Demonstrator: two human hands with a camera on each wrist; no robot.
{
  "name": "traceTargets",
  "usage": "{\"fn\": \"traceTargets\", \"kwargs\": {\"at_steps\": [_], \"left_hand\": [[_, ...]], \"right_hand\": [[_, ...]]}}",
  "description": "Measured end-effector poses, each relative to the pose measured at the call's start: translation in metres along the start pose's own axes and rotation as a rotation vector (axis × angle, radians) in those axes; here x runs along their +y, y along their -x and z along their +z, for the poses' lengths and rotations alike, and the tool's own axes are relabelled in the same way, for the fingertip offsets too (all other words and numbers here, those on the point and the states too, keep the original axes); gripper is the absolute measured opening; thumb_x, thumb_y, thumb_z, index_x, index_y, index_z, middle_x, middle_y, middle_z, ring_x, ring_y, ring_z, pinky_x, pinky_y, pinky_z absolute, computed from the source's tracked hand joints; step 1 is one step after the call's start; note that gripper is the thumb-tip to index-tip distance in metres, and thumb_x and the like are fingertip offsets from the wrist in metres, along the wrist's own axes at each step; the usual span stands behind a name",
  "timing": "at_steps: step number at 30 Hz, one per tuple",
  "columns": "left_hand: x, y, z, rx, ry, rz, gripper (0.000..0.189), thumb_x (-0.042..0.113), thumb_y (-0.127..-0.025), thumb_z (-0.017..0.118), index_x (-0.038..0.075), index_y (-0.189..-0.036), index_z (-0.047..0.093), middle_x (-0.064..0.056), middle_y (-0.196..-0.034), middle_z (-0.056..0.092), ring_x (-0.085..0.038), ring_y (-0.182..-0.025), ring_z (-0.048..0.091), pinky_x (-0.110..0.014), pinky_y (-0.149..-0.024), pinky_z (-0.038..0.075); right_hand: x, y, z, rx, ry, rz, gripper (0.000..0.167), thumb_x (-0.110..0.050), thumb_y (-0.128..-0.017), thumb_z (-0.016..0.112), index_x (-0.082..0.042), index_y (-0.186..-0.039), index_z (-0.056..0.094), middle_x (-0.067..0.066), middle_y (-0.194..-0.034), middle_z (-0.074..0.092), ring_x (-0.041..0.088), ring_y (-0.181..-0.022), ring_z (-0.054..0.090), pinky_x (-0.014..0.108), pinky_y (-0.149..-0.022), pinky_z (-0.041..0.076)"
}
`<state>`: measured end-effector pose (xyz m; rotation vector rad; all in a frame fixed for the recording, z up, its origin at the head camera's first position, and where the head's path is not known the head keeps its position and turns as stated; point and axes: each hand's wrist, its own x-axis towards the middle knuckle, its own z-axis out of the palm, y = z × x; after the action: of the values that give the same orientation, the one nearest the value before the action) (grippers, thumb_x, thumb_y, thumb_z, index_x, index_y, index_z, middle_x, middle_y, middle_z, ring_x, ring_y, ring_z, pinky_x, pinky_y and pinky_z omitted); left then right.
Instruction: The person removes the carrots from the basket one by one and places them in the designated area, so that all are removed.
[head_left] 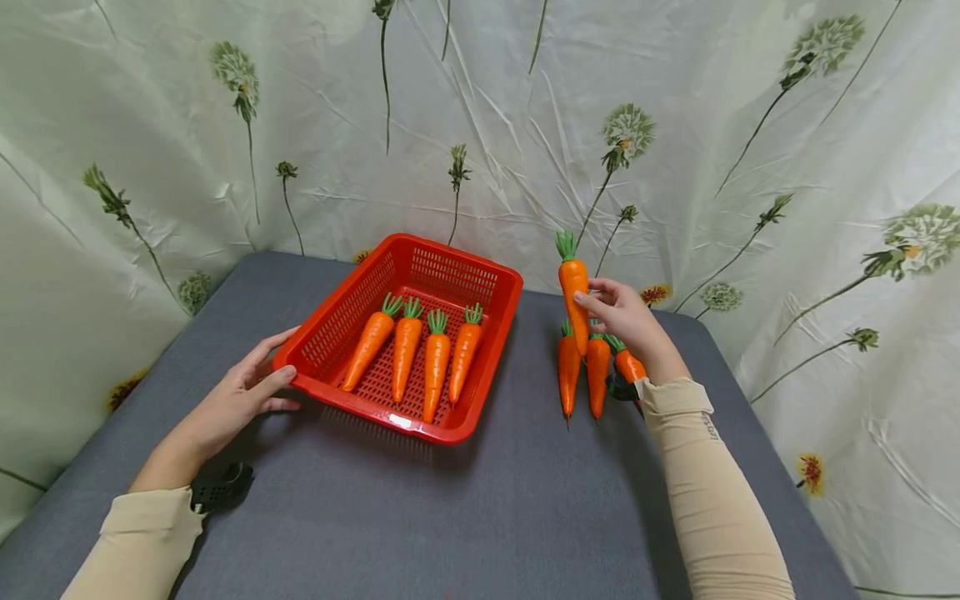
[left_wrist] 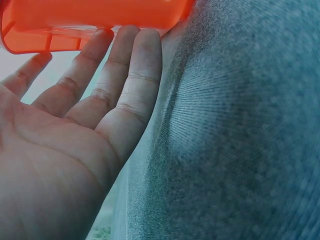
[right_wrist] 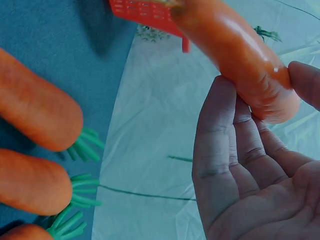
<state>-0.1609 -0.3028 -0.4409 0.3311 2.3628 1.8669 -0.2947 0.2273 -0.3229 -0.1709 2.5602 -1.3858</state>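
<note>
An orange carrot (head_left: 574, 293) with a green top is held upright in the air by my right hand (head_left: 621, 317). In the right wrist view, the thumb and fingers of the right hand (right_wrist: 250, 170) pinch the held carrot (right_wrist: 245, 55) near its thick end. Below it, three carrots (head_left: 597, 375) lie on the table, partly hidden by that hand and wrist. My left hand (head_left: 232, 404) is at the near left corner of a red plastic basket (head_left: 420, 425). Its nearly straight fingers touch the basket (left_wrist: 100, 17) in the left wrist view. Several carrots (head_left: 407, 358) lie side by side inside the basket.
A grey cloth-covered table (head_left: 480, 525) bears the basket and the loose carrots. Behind and beside it hangs a pale curtain (head_left: 510, 150) with a dandelion print. A black wrist device (head_left: 221, 487) sits at the left cuff.
</note>
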Motion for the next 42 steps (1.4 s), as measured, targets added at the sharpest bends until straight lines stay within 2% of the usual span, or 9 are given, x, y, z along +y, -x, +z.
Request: {"fn": "traceTargets", "kwargs": {"at_steps": [3,10,16,23,31,34,36,39,42], "left_hand": [[0.000,0.000,-0.001,0.000,0.006,-0.001,0.065,0.021,-0.115,0.051,0.025,-0.172,0.021,-0.031,-0.162,0.035,0.003,-0.113,0.065,-0.032,-0.083,0.065],[0.000,0.000,-0.001,0.001,0.005,0.003,0.066,0.020,-0.115,0.051,0.024,-0.173,0.019,-0.033,-0.163,0.034,0.005,-0.112,0.064,-0.031,-0.083,0.065],[0.000,0.000,-0.001,0.001,0.004,0.010,0.065,0.019,-0.115,0.050,0.024,-0.173,0.020,-0.033,-0.162,0.035,0.004,-0.112,0.065,-0.031,-0.083,0.066],[0.000,-0.002,-0.001,-0.001,0.013,0.013,0.065,0.019,-0.115,0.050,0.024,-0.173,0.020,-0.031,-0.162,0.035,0.004,-0.113,0.065,-0.031,-0.083,0.066],[0.000,-0.004,0.000,-0.007,0.024,0.016,0.064,0.018,-0.115,0.050,0.026,-0.172,0.022,-0.027,-0.158,0.038,0.000,-0.113,0.067,-0.031,-0.083,0.066],[0.000,-0.004,0.000,-0.006,0.025,0.015,0.064,0.018,-0.115,0.051,0.026,-0.172,0.022,-0.027,-0.159,0.037,0.001,-0.113,0.067,-0.031,-0.083,0.066],[0.000,-0.003,-0.001,-0.002,0.023,0.008,0.065,0.019,-0.115,0.051,0.025,-0.172,0.022,-0.027,-0.160,0.037,0.002,-0.114,0.066,-0.031,-0.084,0.066],[0.000,-0.001,-0.001,0.003,0.017,0.001,0.065,0.020,-0.115,0.051,0.025,-0.172,0.021,-0.025,-0.160,0.038,0.003,-0.113,0.066,-0.031,-0.084,0.066],[-0.001,0.000,-0.001,0.005,0.019,-0.002,0.065,0.020,-0.115,0.051,0.025,-0.172,0.021,-0.027,-0.160,0.038,0.002,-0.112,0.066,-0.031,-0.084,0.066]], "right_hand": [[0.005,0.003,-0.004,0.005,0.006,0.013,0.073,-0.044,-0.111,0.057,-0.004,-0.167,0.032,0.020,-0.148,0.055,0.011,-0.108,0.063,0.044,-0.107,0.058],[0.019,0.008,-0.018,0.027,-0.011,0.015,0.077,-0.044,-0.111,0.055,-0.001,-0.168,0.027,0.022,-0.153,0.051,0.006,-0.104,0.063,0.022,-0.088,0.059],[0.030,0.014,-0.028,0.056,0.003,0.021,0.074,-0.041,-0.112,0.056,0.003,-0.166,0.030,0.014,-0.141,0.057,0.002,-0.099,0.064,0.022,-0.085,0.060],[0.040,0.022,-0.039,0.051,0.001,0.036,0.078,-0.042,-0.112,0.054,0.003,-0.168,0.024,0.025,-0.154,0.049,-0.004,-0.096,0.063,0.017,-0.083,0.058],[0.052,0.033,-0.057,0.091,-0.010,0.087,0.080,-0.042,-0.113,0.052,0.004,-0.169,0.019,0.026,-0.158,0.044,-0.006,-0.094,0.061,0.014,-0.082,0.057],[0.057,0.037,-0.063,0.100,-0.017,0.094,0.081,-0.042,-0.113,0.052,0.006,-0.168,0.017,0.017,-0.147,0.053,-0.006,-0.094,0.061,0.015,-0.082,0.057],[0.061,0.039,-0.066,0.099,-0.030,0.094,0.082,-0.041,-0.112,0.053,0.007,-0.168,0.017,0.004,-0.133,0.060,-0.006,-0.093,0.063,0.016,-0.082,0.058],[0.069,0.043,-0.071,0.095,-0.056,0.088,0.081,-0.039,-0.112,0.054,0.010,-0.167,0.017,-0.018,-0.111,0.060,-0.007,-0.092,0.065,0.016,-0.081,0.058],[0.079,0.047,-0.076,0.100,-0.074,0.094,0.081,-0.038,-0.113,0.054,0.011,-0.166,0.017,-0.024,-0.105,0.059,-0.008,-0.092,0.065,0.016,-0.081,0.059]]}}
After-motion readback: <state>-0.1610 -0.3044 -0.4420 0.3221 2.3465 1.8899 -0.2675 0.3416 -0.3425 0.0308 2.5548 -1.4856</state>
